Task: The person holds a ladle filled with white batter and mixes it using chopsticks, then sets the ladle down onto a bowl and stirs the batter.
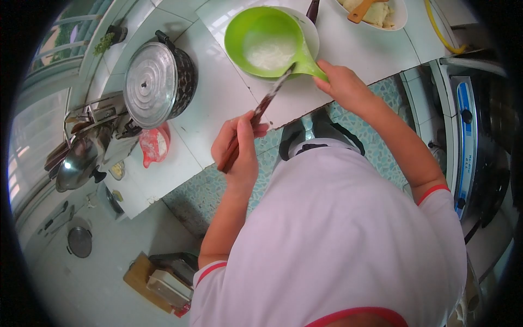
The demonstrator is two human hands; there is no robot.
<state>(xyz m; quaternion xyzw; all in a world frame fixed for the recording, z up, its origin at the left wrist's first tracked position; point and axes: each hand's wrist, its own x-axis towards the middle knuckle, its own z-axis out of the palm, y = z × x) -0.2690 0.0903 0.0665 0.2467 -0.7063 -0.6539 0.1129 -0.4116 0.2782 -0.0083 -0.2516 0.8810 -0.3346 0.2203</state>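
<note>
My left hand point(238, 148) is closed around long brown chopsticks point(266, 102), whose pale, whitened tips rest at the rim of a green scoop point(234, 41) near its handle. White powder point(269, 53) lies inside the scoop. The fingers of my right hand point(342, 84) grip the scoop's handle. Beneath the scoop, a white plate or bowl point(311, 39) shows partly on the tiled counter point(218, 82); the rest of it is hidden.
A lidded pot point(150, 84) stands at the left, beside a red scoop point(154, 146) and a utensil rack point(90, 128). At the upper right, a white bowl point(402, 19) holds pale food and a wooden utensil point(359, 11). A stove point(466, 147) is at the right.
</note>
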